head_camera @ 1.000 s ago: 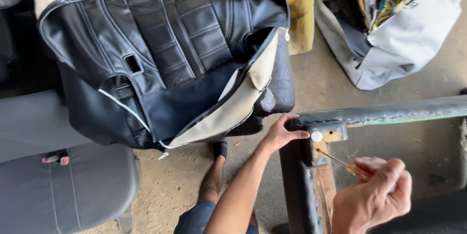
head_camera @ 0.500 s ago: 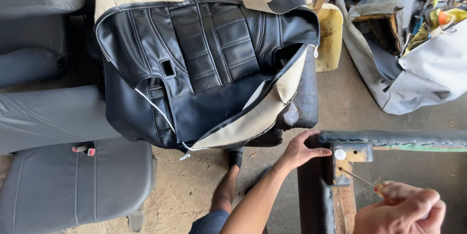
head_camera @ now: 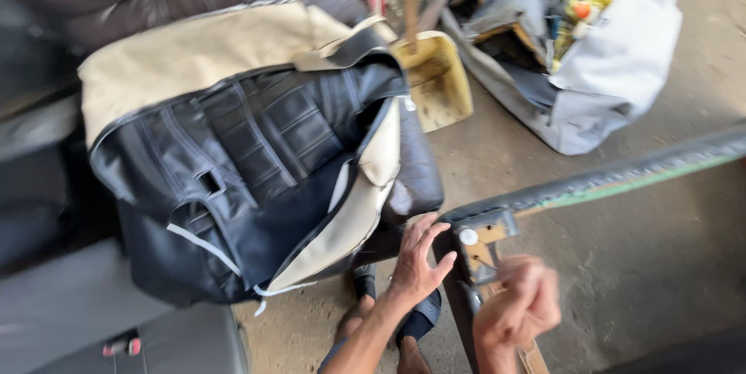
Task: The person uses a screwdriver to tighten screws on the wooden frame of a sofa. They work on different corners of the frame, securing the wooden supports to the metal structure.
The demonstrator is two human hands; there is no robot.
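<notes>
Left hand (head_camera: pixel 416 261) was spread flat, fingers splayed and pointing up, forearm stretched out. Right hand (head_camera: pixel 517 308) was curled in a loose, blurry fist just beside it.

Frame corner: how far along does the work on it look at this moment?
Done: dark covering already lies along the frame's top rail. In hand: the left hand rests flat on the frame corner, while the right hand, blurred, is closed just below it; what it holds cannot be told. Left: bare wood shows at the corner, and the black-and-beige seat cover lies apart.
</notes>
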